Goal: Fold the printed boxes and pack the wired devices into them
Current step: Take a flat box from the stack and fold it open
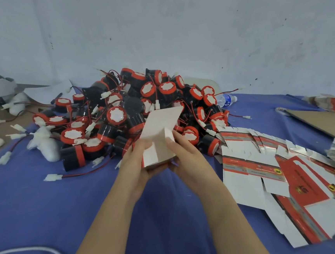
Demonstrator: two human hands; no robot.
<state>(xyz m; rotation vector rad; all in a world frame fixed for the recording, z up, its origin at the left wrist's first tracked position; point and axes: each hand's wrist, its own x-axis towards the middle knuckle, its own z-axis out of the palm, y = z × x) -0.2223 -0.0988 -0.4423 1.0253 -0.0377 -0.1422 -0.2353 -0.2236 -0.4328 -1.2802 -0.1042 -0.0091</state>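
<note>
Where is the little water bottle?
In the head view the water bottle lies on its side on the blue cloth, right of centre near the wall, just beside the right edge of the pile of wired devices.

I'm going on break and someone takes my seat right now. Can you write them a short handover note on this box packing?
Left grip and right grip both hold one half-folded box above the blue cloth, top flap open, no device visible in it.
The wired devices lie heaped just behind it; flat printed boxes are spread to the right.
Done: this box partly formed.
Left: finish folding it, put a device in, close it, then work through the heap. No packed box is in view.
</note>
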